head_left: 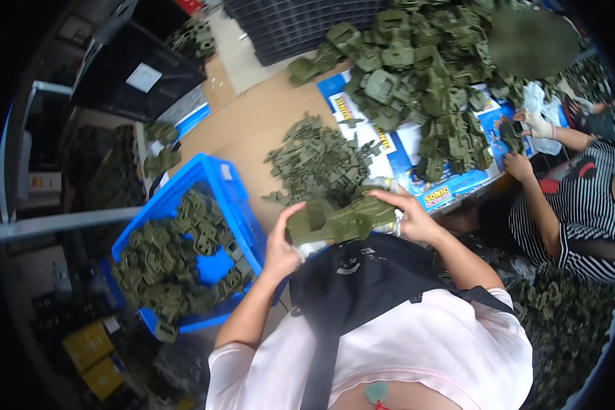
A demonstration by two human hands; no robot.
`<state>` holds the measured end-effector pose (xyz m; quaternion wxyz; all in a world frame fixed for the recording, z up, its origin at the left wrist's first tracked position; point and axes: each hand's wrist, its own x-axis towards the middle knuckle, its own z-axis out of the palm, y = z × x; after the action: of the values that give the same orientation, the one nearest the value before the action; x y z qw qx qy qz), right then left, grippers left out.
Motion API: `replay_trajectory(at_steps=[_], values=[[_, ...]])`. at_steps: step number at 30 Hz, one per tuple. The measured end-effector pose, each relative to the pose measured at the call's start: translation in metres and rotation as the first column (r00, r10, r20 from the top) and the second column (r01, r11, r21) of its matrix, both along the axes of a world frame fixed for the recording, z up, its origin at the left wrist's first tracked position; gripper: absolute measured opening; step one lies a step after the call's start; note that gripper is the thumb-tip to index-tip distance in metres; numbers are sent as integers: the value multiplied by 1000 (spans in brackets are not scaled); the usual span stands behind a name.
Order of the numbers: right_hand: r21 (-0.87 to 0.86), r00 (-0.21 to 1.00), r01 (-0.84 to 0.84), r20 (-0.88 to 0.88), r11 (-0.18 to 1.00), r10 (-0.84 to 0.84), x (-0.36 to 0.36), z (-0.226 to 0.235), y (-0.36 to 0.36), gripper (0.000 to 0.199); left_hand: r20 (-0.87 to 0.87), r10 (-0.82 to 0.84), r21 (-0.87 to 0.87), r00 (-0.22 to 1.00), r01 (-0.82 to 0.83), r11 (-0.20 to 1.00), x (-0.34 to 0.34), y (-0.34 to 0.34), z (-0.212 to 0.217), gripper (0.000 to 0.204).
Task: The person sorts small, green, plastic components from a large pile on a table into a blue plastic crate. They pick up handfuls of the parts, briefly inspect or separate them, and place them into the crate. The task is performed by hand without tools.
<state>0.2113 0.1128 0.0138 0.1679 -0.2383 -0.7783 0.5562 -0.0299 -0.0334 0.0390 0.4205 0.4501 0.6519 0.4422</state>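
Observation:
Between my two hands I hold an olive-green plastic toy vehicle body (345,222) just in front of my black apron. My left hand (281,239) grips its left end, and my right hand (410,216) holds the right end with the thumb over the top. White wrapping shows on fingers of both hands. Right beyond the part lies a loose pile of small green plastic pieces (314,160) on the cardboard-covered table (232,137).
A blue crate (236,198) of larger green parts stands at my left. Farther back are a heap of green bodies (424,75) and a black ribbed crate (294,27). At the right, a person in a striped top (581,184) handles a green part; more parts are piled below.

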Motion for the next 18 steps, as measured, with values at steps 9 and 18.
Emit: replay_trajectory(at_steps=[9, 18], values=[[-40, 930, 333, 180, 942, -321, 5, -23, 66, 55, 77, 472, 150, 878, -478, 865, -168, 135, -87, 54], [-138, 940, 199, 307, 970, -149, 17, -77, 15, 42, -388, 519, 229, 761, -466, 854, -204, 167, -149, 82]])
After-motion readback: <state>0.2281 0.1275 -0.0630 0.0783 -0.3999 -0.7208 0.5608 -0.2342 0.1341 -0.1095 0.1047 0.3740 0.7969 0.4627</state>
